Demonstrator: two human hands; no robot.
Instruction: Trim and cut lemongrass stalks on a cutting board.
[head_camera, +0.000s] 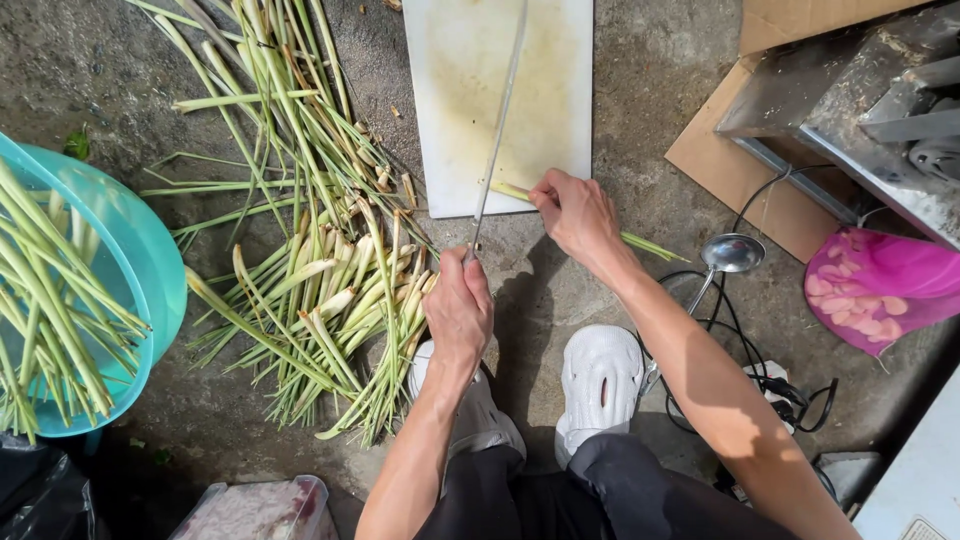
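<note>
A long, thin-bladed knife lies nearly lengthwise over the white, yellow-stained cutting board, its blade running from the board's far edge down past the near edge, where its handle sits gripped in the closed left hand. A single pale green lemongrass stalk lies crosswise at the board's near edge, its cut end on the board beside the blade and its leafy end trailing off onto the concrete floor, pinned by the right hand. The board itself rests flat on the floor.
</note>
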